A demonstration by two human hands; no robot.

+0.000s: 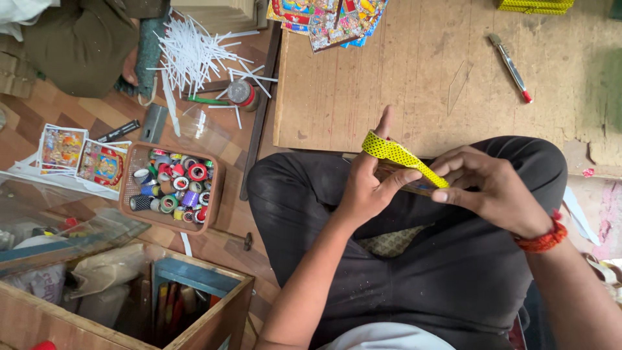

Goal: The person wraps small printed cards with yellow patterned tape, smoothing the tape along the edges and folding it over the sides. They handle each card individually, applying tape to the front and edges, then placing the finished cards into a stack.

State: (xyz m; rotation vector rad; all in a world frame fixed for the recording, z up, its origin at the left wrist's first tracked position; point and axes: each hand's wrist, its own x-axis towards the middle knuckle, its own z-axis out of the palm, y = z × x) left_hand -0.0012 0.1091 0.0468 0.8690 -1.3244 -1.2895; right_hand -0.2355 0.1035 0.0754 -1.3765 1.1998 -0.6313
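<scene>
Over my lap, my left hand [366,185] holds up a thin flat piece [407,176], its index finger pointing away from me. A yellow dotted tape strip [402,155] runs across that finger and down along the piece's edge. My right hand [489,188] pinches the strip's lower end against the piece with thumb and fingertips. A red thread band circles my right wrist [543,240]. Most of the flat piece is hidden by both hands.
A low wooden board [414,71] lies in front with colourful picture cards [327,16] and a red-tipped pen [510,65]. At left are a brown basket [170,188] of tape rolls, white sticks [194,55], more picture cards [81,159] and an open wooden box [194,279].
</scene>
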